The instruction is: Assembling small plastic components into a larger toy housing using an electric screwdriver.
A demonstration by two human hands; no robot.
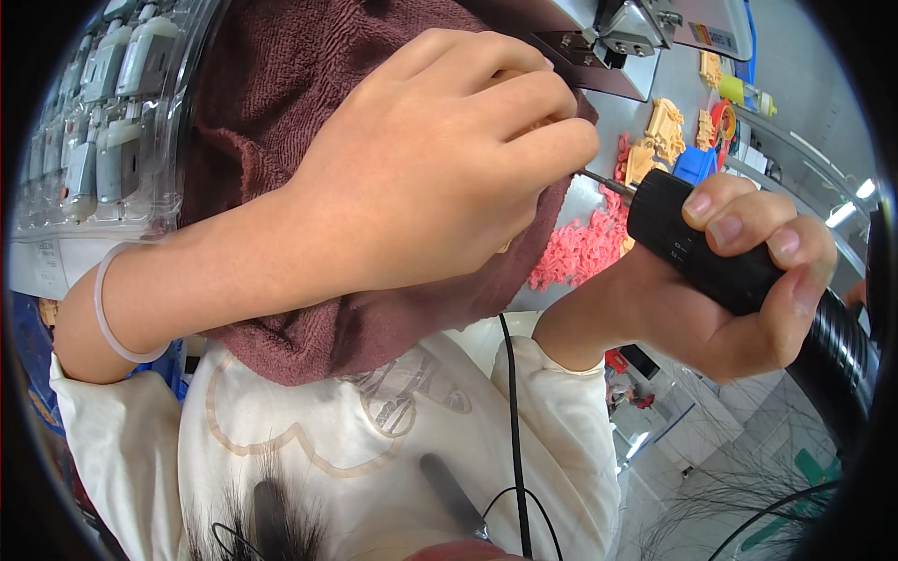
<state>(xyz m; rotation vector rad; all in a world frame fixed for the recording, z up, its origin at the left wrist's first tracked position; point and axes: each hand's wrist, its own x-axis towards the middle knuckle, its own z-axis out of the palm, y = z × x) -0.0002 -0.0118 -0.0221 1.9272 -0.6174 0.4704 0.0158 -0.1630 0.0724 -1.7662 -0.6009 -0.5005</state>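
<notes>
My left hand (pixel 449 159) is curled over a dark maroon towel (pixel 271 103), its fingers closed round a small yellow plastic part (pixel 505 247). Only slivers of that part show below the palm and between the fingers. In my right hand (pixel 739 271) is a black electric screwdriver (pixel 702 243), gripped round its thick body. Its thin metal bit (pixel 606 180) points left and reaches my left fingers; the tip is hidden there.
At the left lies a clear tray (pixel 168 187) of small silver motors (pixel 117 159). Beyond the screwdriver are a heap of pink plastic pieces (pixel 589 245), yellow plastic parts (pixel 666 129) and a blue piece (pixel 695 165). A metal fixture (pixel 622 37) stands at the far edge. A black cable (pixel 513 411) hangs nearby.
</notes>
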